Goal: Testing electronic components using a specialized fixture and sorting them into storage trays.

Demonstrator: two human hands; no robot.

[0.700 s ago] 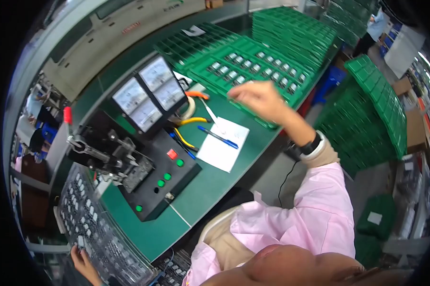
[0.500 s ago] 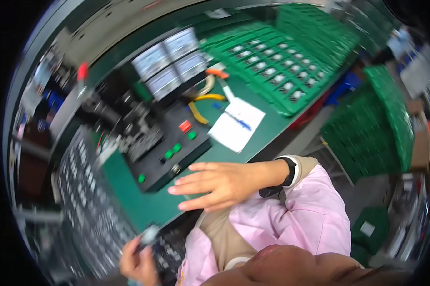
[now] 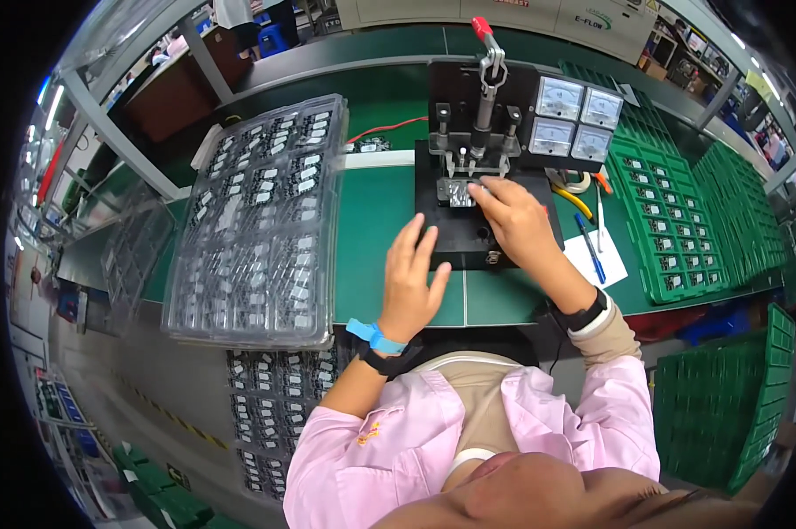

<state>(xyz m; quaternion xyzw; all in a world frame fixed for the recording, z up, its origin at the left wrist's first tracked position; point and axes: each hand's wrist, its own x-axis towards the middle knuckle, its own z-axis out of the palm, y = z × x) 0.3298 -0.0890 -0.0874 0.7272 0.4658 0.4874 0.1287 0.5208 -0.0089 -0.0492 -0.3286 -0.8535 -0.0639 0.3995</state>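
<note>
A black test fixture point(image 3: 446, 236) with an upright toggle clamp point(image 3: 483, 115) stands on the green bench. Under the clamp, in the fixture, lies a small circuit board with a silvery cover point(image 3: 456, 193). My right hand point(image 3: 520, 222) reaches in from the right, its fingertips closed at the board's right end; the thumb is partly hidden. My left hand point(image 3: 409, 291) hovers by the fixture's front left corner, fingers apart and nothing in them. A blue band and a black strap circle the left wrist.
Left of the fixture stands a stack of clear plastic trays point(image 3: 255, 231) holding small boards. Meters point(image 3: 578, 119) rise at the fixture's right. Beyond are a blue pen point(image 3: 592, 250) on white paper and a green tray point(image 3: 671, 225) of boards. Green crates point(image 3: 720, 406) stand lower right.
The view has swung round toward the fixture. My left hand came from the lower left, where it held a small pale item, and is now empty. My right hand went from spread to the board.
</note>
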